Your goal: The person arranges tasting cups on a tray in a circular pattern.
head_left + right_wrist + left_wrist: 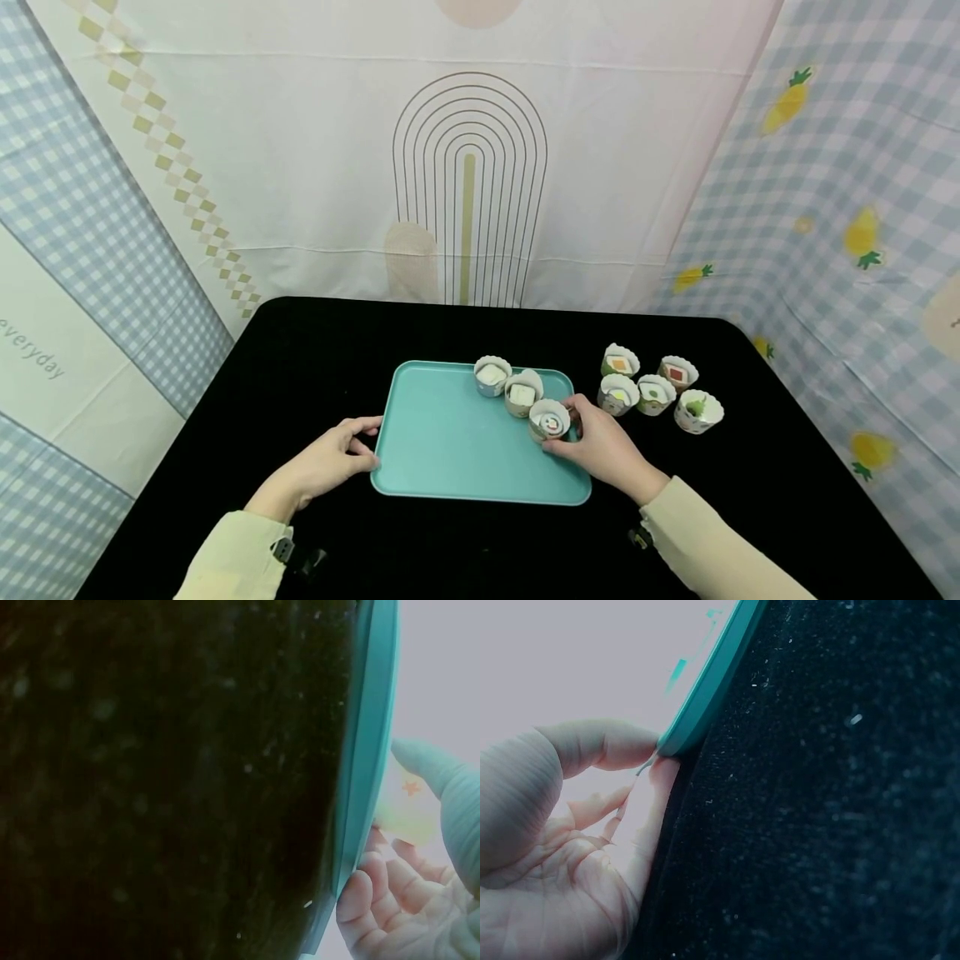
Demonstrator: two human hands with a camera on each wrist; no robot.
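Note:
A teal rectangular tray (pixel 465 450) lies on the black table. My left hand (pixel 330 457) pinches its left edge; in the left wrist view the thumb (pixel 607 746) and a finger meet at the tray rim (pixel 716 675). Over the tray's right side, my right hand (pixel 600 442) holds a paper baking cup (pixel 549 421) between thumb and fingers. Something white with a small coloured design sits inside that cup. Two more cups with white contents, one bluish (pixel 492 377) and one brownish (pixel 523 393), stand behind it in a diagonal row. The right wrist view is partly washed out.
Right of the tray, several paper cups stand close together on the black table (pixel 315 350), among them one with an orange square (pixel 620 363), one with a red square (pixel 677 373) and one with a green piece (pixel 698 412). A patterned curtain (pixel 600 167) hangs behind.

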